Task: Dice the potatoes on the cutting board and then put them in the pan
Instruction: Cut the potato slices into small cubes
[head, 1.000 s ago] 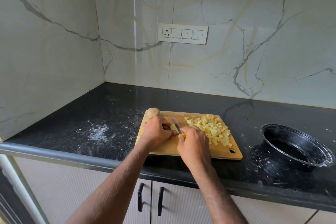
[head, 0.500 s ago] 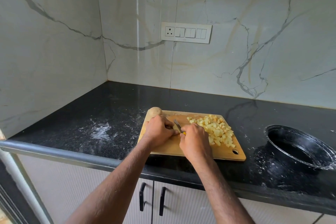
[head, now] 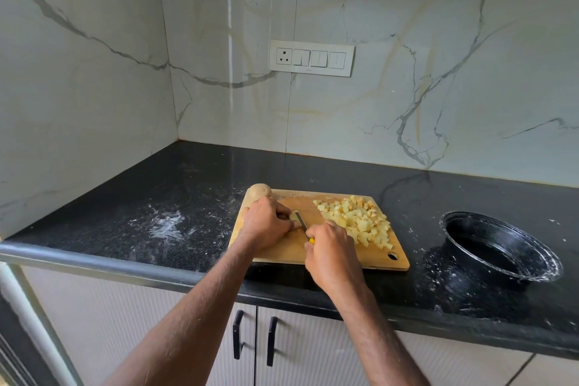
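On the cutting board [head: 283, 252], right hand [head: 332, 252] holds knife [head: 301, 220] beside diced potatoes [head: 355, 220].

Left hand [head: 266, 222] pins a potato piece on the cutting board [head: 294, 247] while right hand [head: 332, 252] holds the knife [head: 301, 221]

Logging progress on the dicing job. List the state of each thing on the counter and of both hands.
whole potato: uncut, at the board's far left corner
diced potato: piled on the cutting board
potato piece: held down by left hand
knife: gripped in right hand, blade at the piece
pan: holds no potato, right of board
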The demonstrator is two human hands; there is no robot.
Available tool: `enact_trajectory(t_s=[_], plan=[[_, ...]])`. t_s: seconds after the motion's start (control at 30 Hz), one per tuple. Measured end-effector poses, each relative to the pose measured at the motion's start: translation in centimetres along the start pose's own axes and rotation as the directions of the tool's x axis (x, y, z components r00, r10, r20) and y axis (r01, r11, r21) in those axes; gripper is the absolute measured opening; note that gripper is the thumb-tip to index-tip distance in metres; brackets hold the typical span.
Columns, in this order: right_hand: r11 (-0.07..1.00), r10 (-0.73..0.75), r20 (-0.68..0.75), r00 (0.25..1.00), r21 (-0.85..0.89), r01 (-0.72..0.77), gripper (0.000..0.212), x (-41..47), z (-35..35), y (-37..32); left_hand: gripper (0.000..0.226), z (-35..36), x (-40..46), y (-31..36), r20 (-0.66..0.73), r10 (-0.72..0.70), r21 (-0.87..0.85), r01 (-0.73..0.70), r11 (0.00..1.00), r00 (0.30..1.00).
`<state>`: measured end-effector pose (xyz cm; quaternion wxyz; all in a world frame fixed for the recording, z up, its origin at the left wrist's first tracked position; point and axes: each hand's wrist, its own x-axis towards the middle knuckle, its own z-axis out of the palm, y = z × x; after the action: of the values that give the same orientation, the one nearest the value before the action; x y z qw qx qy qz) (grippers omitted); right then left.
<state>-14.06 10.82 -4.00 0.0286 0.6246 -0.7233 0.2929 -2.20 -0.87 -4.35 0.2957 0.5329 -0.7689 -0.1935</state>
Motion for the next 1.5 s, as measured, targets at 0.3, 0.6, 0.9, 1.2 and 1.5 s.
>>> enact_trajectory(t_s=[0.3, 0.6, 0.9, 1.2, 1.5], plan=[[0.992, 0.034, -0.083, 0.996, 0.124, -0.024, 0.006, -2.0, -1.8, 2.1, 0.030, -0.4, -0.6, 0.3, 0.009, -0.021, -0.057, 0.021, 0.998, 1.000], [0.997, 0.024, -0.115, 0.993, 0.074, -0.015, 0.012, 0.4, -0.4, 0.1, 0.009, -0.9, -1.0, 0.2, -0.042, -0.011, -0.108, 0.006, 0.994, 0.999], [0.999, 0.030, -0.082, 0.996, 0.023, -0.028, 0.026, 1.1, 1.0, -0.5, 0.015, -0.5, -0.5, -0.1, -0.057, 0.006, -0.094, -0.011, 0.995, 0.998], [0.997, 0.064, -0.002, 0.998, -0.032, -0.064, 0.021, 2.8, 0.8, -1.5, 0.014, -0.6, -0.1, -0.4, -0.049, 0.056, -0.061, -0.059, 0.996, 0.997], [0.998, 0.057, 0.016, 0.998, -0.033, -0.057, 0.019, 2.3, 0.9, -1.6, 0.009, -0.4, -0.3, -0.2, -0.055, 0.057, -0.057, -0.061, 0.997, 0.997]])
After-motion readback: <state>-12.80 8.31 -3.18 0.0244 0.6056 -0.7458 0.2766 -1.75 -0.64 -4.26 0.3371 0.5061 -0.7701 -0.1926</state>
